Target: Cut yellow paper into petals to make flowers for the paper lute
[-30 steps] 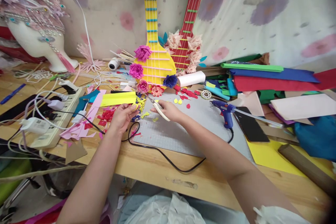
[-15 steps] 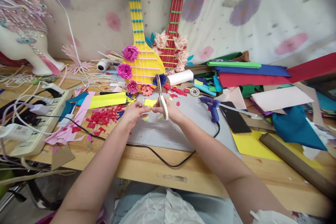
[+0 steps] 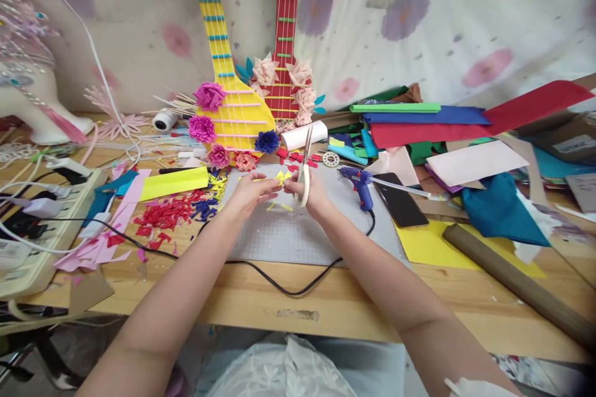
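Over the grey cutting mat (image 3: 298, 236), my two hands meet on a small yellow paper piece (image 3: 280, 177). My left hand (image 3: 251, 191) pinches it by the fingertips. My right hand (image 3: 311, 191) is closed round cream-handled scissors (image 3: 305, 164), blades pointing up and away, and its fingertips also touch the paper. Yellow scraps (image 3: 279, 206) lie on the mat under my hands.
A blue glue gun (image 3: 356, 183) and a dark phone (image 3: 400, 201) lie right of my hands, its black cord (image 3: 279, 279) looping along the table edge. Red scraps (image 3: 162, 217), a yellow paper strip (image 3: 174, 181), a power strip (image 3: 41, 242), paper guitars (image 3: 233, 105) and stacked coloured sheets (image 3: 442, 130) surround the mat.
My left hand came in from the yellow strip to meet my right hand. The scissors swung from lying sideways to pointing upright. The view has shifted right.
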The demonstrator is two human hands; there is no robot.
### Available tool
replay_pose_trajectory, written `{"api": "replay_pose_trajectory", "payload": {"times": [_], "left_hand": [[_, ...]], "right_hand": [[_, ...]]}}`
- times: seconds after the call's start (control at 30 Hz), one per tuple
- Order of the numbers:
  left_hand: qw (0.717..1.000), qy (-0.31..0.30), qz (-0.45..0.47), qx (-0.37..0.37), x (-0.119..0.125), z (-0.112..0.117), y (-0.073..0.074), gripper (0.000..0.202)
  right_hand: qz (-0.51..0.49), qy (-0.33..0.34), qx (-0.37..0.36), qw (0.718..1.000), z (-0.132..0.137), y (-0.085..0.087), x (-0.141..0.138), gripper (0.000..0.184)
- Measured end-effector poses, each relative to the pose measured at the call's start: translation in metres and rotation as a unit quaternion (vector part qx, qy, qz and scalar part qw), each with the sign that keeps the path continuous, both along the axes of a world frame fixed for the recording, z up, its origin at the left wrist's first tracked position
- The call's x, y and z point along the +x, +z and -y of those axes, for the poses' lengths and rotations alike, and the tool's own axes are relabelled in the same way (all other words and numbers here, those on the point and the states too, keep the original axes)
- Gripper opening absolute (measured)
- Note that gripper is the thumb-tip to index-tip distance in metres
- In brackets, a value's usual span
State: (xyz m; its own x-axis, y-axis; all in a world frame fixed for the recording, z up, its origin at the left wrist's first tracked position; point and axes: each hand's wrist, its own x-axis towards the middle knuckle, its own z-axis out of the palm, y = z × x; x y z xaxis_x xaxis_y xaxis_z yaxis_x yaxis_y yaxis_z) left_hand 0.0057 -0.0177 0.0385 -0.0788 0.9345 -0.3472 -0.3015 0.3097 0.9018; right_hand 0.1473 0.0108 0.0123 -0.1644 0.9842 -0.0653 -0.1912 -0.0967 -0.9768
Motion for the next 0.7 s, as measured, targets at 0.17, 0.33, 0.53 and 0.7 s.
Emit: {"api": "replay_pose_trajectory", "payload": {"times": [0.17, 0.33, 0.53, 0.7], "left_hand": [[1.0, 0.002, -0.005, -0.013, 0.016, -0.01, 0.002, 0.046], [0.991, -0.055, -0.123, -0.011, 0.011, -0.041, 0.016, 0.047], [0.891, -0.277, -0.357, 0.031, 0.01, -0.105, 0.028, 0.04], [0.761, -0.385, -0.519, 0.057, 0.036, -0.144, 0.022, 0.041]], "right_hand": [[-0.027, -0.029, -0.018, 0.999, -0.005, -0.002, 0.012, 0.048], [0.071, -0.049, 0.034, 0.996, -0.013, -0.014, 0.043, 0.042], [0.248, -0.144, 0.089, 0.954, -0.015, -0.048, 0.082, 0.031], [0.231, -0.122, 0.097, 0.96, -0.016, -0.057, 0.087, 0.029]]}}
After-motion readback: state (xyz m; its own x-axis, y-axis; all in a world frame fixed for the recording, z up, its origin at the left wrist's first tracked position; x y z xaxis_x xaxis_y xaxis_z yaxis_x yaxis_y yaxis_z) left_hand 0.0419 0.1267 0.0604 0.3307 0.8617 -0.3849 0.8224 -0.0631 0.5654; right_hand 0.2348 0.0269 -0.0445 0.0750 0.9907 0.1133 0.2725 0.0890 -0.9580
